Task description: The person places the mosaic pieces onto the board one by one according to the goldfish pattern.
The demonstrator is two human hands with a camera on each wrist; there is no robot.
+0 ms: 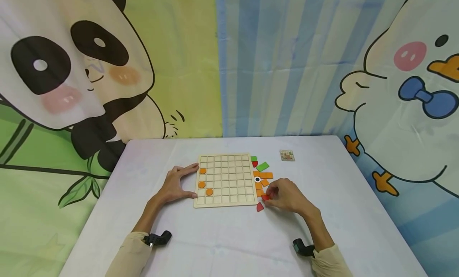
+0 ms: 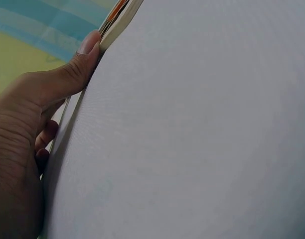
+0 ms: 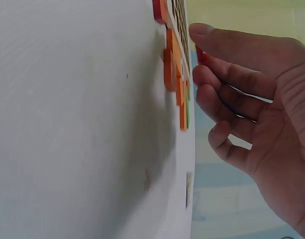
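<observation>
A pale wooden grid board (image 1: 232, 180) lies flat on the table with three round orange pieces in its left columns, one of them an orange disc (image 1: 209, 192). At the board's left edge, my left hand (image 1: 173, 186) is spread, thumb by the lower corner and fingertips by the upper one. The left wrist view shows its thumb (image 2: 82, 62) against the board's side. My right hand (image 1: 288, 195) pinches a small red piece (image 3: 200, 56) between thumb and fingers, just off the board's lower right. Below it lies a red wedge-shaped piece (image 1: 259, 207).
Along the board's right edge lie several orange pieces (image 1: 266, 175), green pieces (image 1: 263, 166), another red piece (image 1: 255, 164) and a black-and-white eye disc (image 1: 257, 179). A small patterned card (image 1: 287, 155) rests farther back on the white table (image 1: 222, 237). Printed cloth hangs behind.
</observation>
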